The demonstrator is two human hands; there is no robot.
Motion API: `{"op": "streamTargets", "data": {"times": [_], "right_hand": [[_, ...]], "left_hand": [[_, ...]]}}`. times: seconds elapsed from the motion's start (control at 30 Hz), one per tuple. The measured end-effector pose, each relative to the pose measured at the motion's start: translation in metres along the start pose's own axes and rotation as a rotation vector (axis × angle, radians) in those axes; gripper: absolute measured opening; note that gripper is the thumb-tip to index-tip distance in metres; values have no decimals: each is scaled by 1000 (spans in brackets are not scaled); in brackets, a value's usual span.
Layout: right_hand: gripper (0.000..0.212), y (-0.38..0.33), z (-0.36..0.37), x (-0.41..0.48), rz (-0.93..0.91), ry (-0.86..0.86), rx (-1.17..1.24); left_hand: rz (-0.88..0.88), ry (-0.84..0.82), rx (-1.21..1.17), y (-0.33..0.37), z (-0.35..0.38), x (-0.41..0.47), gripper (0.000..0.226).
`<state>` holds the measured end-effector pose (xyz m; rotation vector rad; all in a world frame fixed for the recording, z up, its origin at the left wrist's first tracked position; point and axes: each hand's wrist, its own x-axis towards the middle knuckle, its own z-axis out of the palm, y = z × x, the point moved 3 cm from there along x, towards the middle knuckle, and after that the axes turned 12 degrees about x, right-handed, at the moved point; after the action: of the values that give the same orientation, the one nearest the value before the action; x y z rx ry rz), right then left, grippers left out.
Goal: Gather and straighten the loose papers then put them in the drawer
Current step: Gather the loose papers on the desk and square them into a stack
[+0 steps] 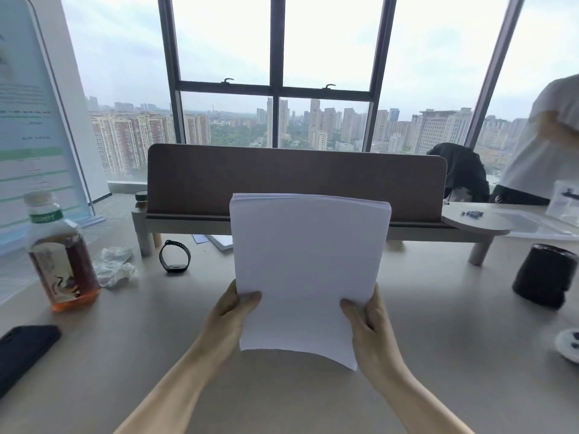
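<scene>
Above the surface [423,324], centre: the papers [308,270] are held upright as one stack, lower edge apparently just clear of the surface, well placed for squaring by tapping.
Left hand [232,314]: clamped on the stack's lower left side, thumb in front, fingers behind (hidden by the sheets).
Right hand [368,321]: clamped on the lower right side the same way, so both sides are pressed inward and the sheets stay together.
Stack: top edges look nearly flush; the bottom right corner droops lower, so straightening seems unfinished.
Drawer: not visible; probably below the surface's near edge.
Bottle [61,255]: stands well to the left, clear of the work.
Watch [174,255]: lies left of the stack, near the screen [294,180].
Stray sheets [216,241]: a few seem to lie behind the stack under the screen's shelf, possibly not yet gathered.
</scene>
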<state>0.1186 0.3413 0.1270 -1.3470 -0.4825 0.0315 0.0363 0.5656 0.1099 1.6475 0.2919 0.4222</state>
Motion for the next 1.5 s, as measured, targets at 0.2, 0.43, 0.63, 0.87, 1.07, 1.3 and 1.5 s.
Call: {"op": "streamTargets", "data": {"times": [0.2,0.43,0.63,0.87,1.07,1.3,1.5], "right_hand": [[26,-3,-7,2,-21,39,74],[36,-10,-8,6,-13,30,49],[39,-8,-5,9,-7,0,62],[34,-16,-2,15,-97,47,-61],[35,-4,-10,7,-65,60,-48],[35,-2,-11,2,-45,69,-57],[42,1,-12,-8,-41,58,-82]], "left_hand": [[136,-27,99,19,-5,2,44],[148,-6,113,28,2,0,36],[139,33,96,20,6,-1,34],[194,123,169,28,8,1,24],[183,75,305,19,13,-7,31],[182,64,312,20,13,-10,32],[182,41,336,20,14,-18,40]]}}
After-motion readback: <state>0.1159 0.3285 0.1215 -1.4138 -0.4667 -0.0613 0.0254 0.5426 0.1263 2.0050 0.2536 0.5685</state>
